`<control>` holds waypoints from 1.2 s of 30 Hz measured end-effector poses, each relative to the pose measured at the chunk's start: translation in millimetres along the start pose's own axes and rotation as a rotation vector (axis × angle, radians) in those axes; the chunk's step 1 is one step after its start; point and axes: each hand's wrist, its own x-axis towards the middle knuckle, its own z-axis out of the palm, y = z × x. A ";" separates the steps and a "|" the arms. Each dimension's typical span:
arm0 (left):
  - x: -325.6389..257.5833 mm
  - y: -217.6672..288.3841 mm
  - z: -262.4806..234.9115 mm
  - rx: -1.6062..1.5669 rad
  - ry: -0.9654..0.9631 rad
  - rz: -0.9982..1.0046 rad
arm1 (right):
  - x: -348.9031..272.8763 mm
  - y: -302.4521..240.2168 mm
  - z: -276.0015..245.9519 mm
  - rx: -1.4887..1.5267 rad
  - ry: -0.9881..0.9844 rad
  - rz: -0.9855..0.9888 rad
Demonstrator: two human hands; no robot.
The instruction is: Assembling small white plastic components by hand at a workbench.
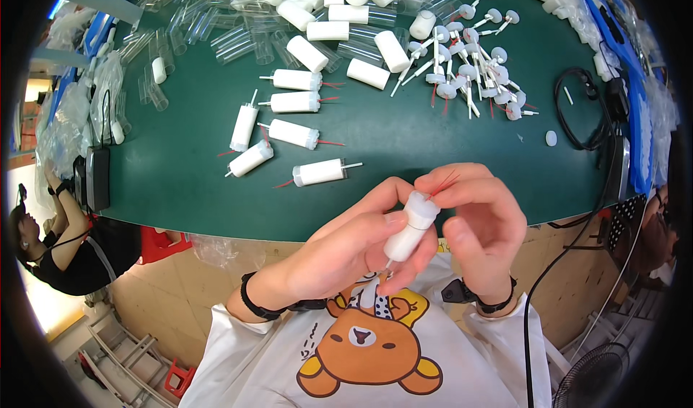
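My left hand [328, 253] grips a white foam cylinder in a clear tube [404, 241] between thumb and fingers, tilted in front of my chest. Its translucent end cap [421, 204] points up and away, with thin red wires [442, 185] sticking out; a thin white stem shows at the lower end. My right hand [491, 216] is curved beside the cap, its fingertips at the cap's edge by the wires. The right thumb stands apart from those fingers. On the green table [375, 209] beyond lie several similar capped cylinders [317, 172] with red wires and stems.
Loose white foam cylinders [368, 74] and clear tubes [238, 41] are heaped at the back. Caps with stems and red wires [469, 68] lie right of centre. A black cable [577, 137] coils at the right. Another person [72, 253] sits at the left.
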 end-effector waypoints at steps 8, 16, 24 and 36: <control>0.7 -0.7 0.9 0.000 0.049 -0.015 | 2.2 8.3 0.5 -0.356 0.010 -0.211; 1.8 -3.1 -0.1 0.108 0.108 -0.011 | 7.4 4.2 0.8 -0.581 -0.029 -0.325; 2.0 -0.4 -4.2 0.154 0.092 -0.105 | 3.2 -4.5 -0.7 -0.592 -0.102 -0.333; -14.1 5.6 -6.5 0.277 0.073 -0.006 | -23.6 3.9 -6.5 -0.408 -0.099 -0.218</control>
